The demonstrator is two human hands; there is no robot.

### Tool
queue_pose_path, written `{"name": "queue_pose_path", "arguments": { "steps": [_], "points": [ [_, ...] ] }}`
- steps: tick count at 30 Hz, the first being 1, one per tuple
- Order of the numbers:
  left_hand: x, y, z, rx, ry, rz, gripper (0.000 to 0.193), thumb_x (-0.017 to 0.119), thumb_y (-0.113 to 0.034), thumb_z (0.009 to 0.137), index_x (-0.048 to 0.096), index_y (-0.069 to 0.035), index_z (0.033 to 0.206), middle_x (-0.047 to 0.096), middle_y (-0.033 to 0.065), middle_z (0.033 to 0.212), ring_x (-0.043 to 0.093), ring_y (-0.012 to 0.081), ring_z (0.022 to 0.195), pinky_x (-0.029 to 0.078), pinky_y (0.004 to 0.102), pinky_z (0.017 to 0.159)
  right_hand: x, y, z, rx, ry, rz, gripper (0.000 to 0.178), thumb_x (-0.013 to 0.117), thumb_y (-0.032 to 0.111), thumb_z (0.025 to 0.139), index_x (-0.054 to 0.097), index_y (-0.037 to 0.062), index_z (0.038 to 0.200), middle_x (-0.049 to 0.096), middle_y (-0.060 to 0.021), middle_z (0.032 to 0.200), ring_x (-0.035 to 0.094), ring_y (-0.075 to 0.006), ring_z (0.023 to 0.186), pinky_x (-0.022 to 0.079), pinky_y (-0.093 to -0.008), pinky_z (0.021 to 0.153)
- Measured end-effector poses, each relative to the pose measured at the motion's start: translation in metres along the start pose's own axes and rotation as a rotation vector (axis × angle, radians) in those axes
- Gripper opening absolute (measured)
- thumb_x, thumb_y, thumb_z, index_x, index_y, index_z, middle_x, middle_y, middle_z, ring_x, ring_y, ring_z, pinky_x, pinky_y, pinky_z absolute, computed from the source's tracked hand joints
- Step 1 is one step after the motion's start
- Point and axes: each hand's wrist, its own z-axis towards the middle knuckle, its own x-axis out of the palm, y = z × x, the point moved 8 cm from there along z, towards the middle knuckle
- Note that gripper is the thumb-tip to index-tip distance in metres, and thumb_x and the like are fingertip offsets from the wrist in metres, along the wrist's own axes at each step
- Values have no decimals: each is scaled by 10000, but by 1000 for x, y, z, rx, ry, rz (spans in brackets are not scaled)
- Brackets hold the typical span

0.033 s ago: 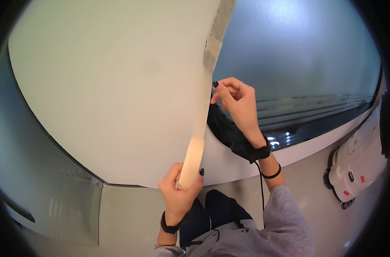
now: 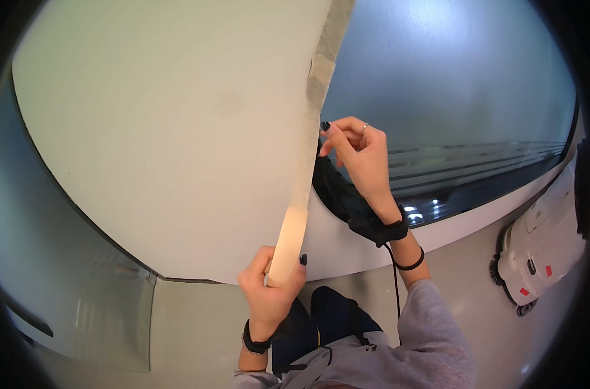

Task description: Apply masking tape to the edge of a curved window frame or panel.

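Head view: shows a roll of beige masking tape (image 2: 288, 249) near the lower edge of a large white panel (image 2: 178, 129), toward its lower right corner. Grasps the roll with the left hand (image 2: 269, 297), fingers wrapped around its lower end, thumb on the right side. Runs upward from the roll as a tape strip (image 2: 303, 168), along the panel's right edge, to the top of the view. Holds the right hand (image 2: 363, 155) bent at that right edge, beside the strip, with fingers curled; cannot tell about anything pinched there, or about contact with the tape. Looks well advanced along the upper right edge, judging by the tape lying there, with an overlap (image 2: 321, 66) above the right hand. Seems unfinished lower down: no visible cut between strip and roll, no certain sign of tape pressed flat just above the roll. Leaves the short stretch by the lower edge without laid tape, as far as visible. Borders, on the right, on a frosted glass pane (image 2: 450, 84). Includes, farther right, a white machine (image 2: 544, 240), likely a floor cleaner, well apart from both hands.
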Motion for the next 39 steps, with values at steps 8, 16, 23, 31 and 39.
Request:
{"name": "queue_pose_path", "arguments": {
  "steps": [8, 16, 23, 31, 39],
  "points": [
    [6, 5, 7, -5, -2, -46, 184, 688, -131, 791, 575, 14, 801, 531, 11, 560, 480, 58, 493, 383, 218, 461, -1, 22, 23, -137, -115, 22, 215, 684, 191, 873, 614, 12, 777, 628, -2, 671, 505, -21, 543, 316, -187, 487],
    [1, 7, -2, 39, -17, -79, 256, 653, -207, 847, 549, 23, 803, 502, 11, 533, 467, 70, 407, 377, 223, 383, 13, 4, -8, 108, 14, 3, 269, 685, 205, 877, 617, -39, 785, 620, -23, 572, 452, -27, 430, 331, -209, 427],
    [-6, 8, -13, -80, -32, -241, 222, 705, -163, 775, 591, 22, 815, 535, 1, 561, 491, 57, 492, 379, 213, 470, 27, 3, -27, 155, 1, 296, 237, 622, 152, 923, 585, -19, 763, 491, 49, 515, 379, -3, 379, 256, -199, 373],
    [-7, 8, -7, -71, -29, -210, 213, 702, -155, 798, 594, 27, 818, 559, 14, 574, 507, 61, 479, 390, 213, 458, 28, -14, -23, 205, -80, 260, 271, 614, 171, 930, 571, -14, 736, 440, 66, 497, 320, 7, 401, 224, -212, 385],
    [5, 6, 0, -3, 9, -155, 361, 636, -297, 883, 572, 58, 886, 480, 16, 501, 462, 84, 391, 384, 234, 384, 24, -17, -17, 195, -113, 98, 341, 649, 206, 903, 581, -32, 668, 422, 71, 487, 285, -3, 480, 210, -227, 444]
  ]
}}
